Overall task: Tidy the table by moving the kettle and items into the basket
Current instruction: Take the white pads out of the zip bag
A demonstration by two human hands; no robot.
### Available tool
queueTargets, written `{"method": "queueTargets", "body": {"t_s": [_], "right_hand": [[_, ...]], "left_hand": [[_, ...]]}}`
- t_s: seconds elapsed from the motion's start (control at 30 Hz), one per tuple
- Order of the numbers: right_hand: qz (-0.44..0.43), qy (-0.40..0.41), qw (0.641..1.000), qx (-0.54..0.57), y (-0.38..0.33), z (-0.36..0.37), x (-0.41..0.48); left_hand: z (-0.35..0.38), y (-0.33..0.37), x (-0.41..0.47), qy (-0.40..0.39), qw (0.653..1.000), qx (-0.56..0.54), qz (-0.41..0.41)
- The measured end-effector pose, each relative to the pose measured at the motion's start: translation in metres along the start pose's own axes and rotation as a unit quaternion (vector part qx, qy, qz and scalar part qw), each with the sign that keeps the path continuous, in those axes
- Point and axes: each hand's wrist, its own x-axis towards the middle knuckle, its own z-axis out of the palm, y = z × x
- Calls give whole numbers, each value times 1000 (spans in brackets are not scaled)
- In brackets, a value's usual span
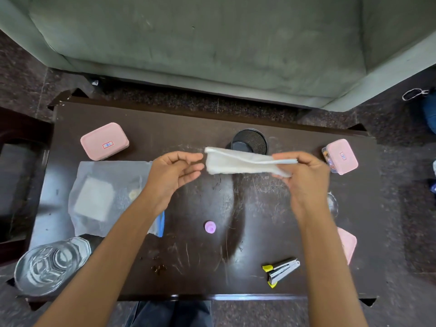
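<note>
A folded white cloth (238,161) hangs in the air above the middle of the dark table (193,128). My right hand (304,171) pinches its right end. My left hand (174,171) is just off the cloth's left end, fingers apart and holding nothing. Behind the cloth stands a black mesh cup (250,141). No kettle is in view.
Pink lidded boxes sit at back left (105,140), right (342,156) and near right edge (348,246). A clear plastic bag (103,197) with a white pad lies left, a glass of water (47,265) front left, a purple cap (210,226), a stapler (282,271). A sofa (212,43) stands behind.
</note>
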Motion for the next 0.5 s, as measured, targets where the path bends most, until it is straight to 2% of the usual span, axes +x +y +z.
{"method": "queueTargets", "body": {"t_s": [0.1, 0.23, 0.37, 0.5], "right_hand": [[-56, 72, 995, -26, -25, -11, 13], [-138, 134, 966, -171, -32, -5, 38], [-192, 118, 926, -302, -21, 16, 52], [-192, 95, 909, -358, -11, 34, 58]], "left_hand": [[2, 0, 3, 23, 998, 42, 33], [9, -4, 2, 46, 996, 63, 43], [18, -9, 0, 46, 996, 71, 28], [26, -13, -1, 31, 995, 87, 26]]}}
